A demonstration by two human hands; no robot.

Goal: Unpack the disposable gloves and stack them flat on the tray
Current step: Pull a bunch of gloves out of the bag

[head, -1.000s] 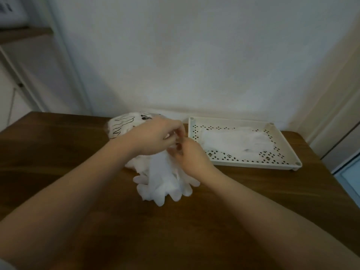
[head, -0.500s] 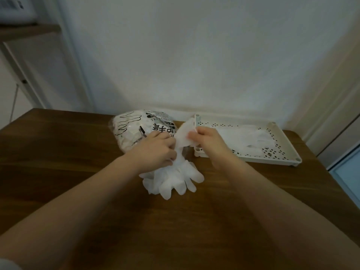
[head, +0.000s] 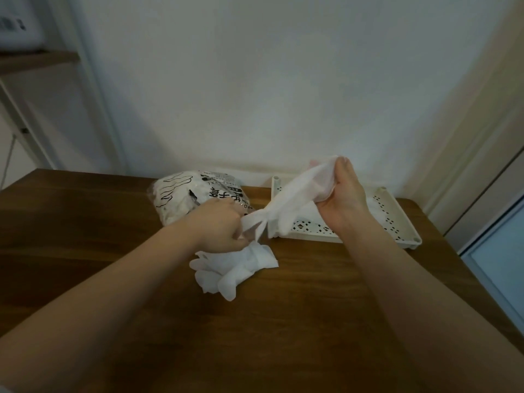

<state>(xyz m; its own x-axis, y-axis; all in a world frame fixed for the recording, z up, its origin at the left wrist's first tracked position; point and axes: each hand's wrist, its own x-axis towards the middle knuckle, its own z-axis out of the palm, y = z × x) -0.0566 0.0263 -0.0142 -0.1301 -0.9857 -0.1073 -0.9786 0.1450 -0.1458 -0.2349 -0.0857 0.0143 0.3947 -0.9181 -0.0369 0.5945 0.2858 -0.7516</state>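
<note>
- Head view: the right hand (head: 341, 199) is raised over the tray (head: 408, 222), its grip clenched round the cuff end of one glove (head: 295, 194), which stretches down and left toward the other hand.
- The left hand (head: 224, 228) sits low over the counter (head: 312, 321), its grip grasping the finger end of that glove. Judgement: the two hands pull it taut to peel it free and smooth it before laying it down.
- A loose bunch of gloves (head: 232, 268) lies on the counter just below the left hand, touching it, apart from the tray.
- The glove bag (head: 195, 194), printed and still bulging, lies behind the left hand, just beside the tray's left end.
- Pale gloves already lie in the tray, partly hidden by the right hand; their count cannot be told.
- Judgement: the task is at an early stage, with most gloves still in the bag.
- Surroundings: a plain wall behind and a shelf (head: 37, 56) at upper left. Nothing stands between the stretched glove and the tray.
</note>
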